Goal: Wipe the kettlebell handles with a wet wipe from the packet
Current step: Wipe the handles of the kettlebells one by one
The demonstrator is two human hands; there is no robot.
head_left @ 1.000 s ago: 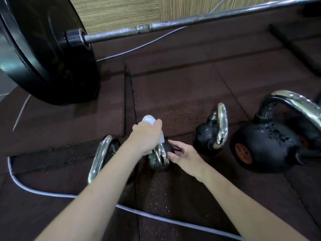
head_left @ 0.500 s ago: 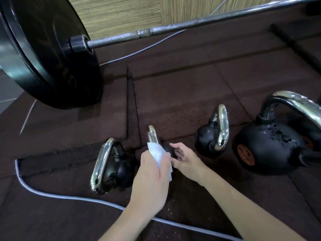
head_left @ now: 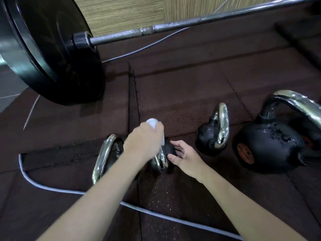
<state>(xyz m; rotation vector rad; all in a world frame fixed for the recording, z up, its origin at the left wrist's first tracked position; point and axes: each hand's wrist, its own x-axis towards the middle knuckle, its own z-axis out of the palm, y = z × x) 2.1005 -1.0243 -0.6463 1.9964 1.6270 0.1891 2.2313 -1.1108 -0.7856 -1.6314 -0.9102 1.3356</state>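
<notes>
Several black kettlebells with chrome handles lie on the dark rubber floor. My left hand is closed on a white wet wipe and presses it against the far end of the chrome handle of a small kettlebell. My right hand grips that kettlebell's black ball from the right. Another small kettlebell lies just left, partly behind my left arm. A third small kettlebell and a big wet kettlebell lie to the right. No wipe packet is in view.
A barbell with a large black plate stands at the back left, its bar crossing the top. A grey cable runs across the floor under my arms. A wooden wall panel is behind.
My left hand with the wipe slid from the near part of the chrome handle up to its far end. My right hand stayed on the ball.
</notes>
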